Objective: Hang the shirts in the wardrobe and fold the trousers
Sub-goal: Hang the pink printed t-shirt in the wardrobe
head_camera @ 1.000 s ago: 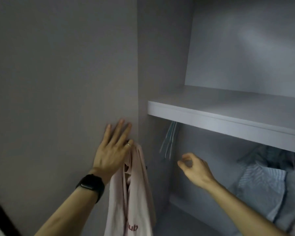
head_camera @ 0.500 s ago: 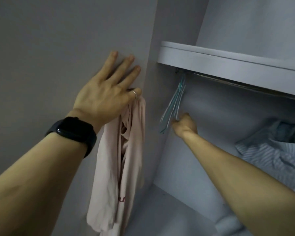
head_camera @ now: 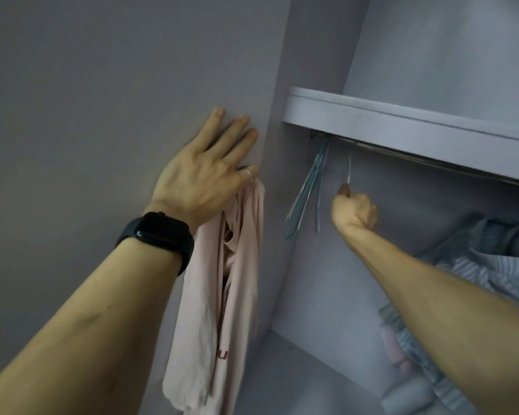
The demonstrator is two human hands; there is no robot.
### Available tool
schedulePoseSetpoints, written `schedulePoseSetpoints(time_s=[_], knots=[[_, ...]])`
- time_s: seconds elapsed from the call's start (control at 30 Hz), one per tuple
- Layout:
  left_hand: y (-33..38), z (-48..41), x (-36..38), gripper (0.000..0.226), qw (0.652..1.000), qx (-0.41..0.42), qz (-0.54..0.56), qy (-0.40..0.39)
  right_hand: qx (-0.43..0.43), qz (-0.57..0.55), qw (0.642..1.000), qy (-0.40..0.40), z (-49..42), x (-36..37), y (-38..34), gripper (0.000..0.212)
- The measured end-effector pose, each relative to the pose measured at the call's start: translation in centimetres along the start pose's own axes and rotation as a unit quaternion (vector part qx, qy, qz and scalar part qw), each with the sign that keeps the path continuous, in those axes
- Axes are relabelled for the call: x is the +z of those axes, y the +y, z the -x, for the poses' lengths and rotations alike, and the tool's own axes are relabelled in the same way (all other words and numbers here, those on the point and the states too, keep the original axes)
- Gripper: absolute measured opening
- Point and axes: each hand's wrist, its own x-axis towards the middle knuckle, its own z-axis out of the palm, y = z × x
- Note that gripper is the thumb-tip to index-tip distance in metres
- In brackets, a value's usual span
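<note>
A home, by its built-in wardrobe (head_camera: 312,55): shelf (head_camera: 402,124), rail (head_camera: 432,158), hangers (head_camera: 304,193) (striped clothes (head_camera: 477,262) heaped below).

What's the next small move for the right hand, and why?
Probably lift the hanger clear of the rail and bring it toward the pink shirt. The right hand grips it just below the hook, apart from the other hangers, and the shirt dangles unhung from the left hand, which presses the wardrobe panel.
</note>
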Motion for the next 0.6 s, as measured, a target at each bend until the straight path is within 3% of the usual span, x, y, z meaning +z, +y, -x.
schedulePoseSetpoints(time_s=[0.23, 0.4, 0.5, 0.6], knots=[[-0.2, 0.2, -0.6, 0.054, 0.997, -0.002, 0.072, -0.022, 0.056, -0.046, 0.997, -0.038, 3.5, -6.4, 4.7, 0.057], [-0.2, 0.0, -2.7, 0.049, 0.987, 0.003, 0.082, -0.139, 0.087, -0.139, 0.984, -0.071, 9.8, -12.4, 9.7, 0.062], [0.4, 1.0, -4.0, 0.037, 0.967, -0.044, 0.214, -0.131, 0.116, -0.170, 0.972, -0.114, 12.9, -15.7, 12.3, 0.062], [3.8, 2.8, -6.2, 0.036, 0.908, -0.141, 0.383, -0.095, 0.126, -0.195, 0.962, -0.141, 14.6, -19.1, 14.1, 0.060]])
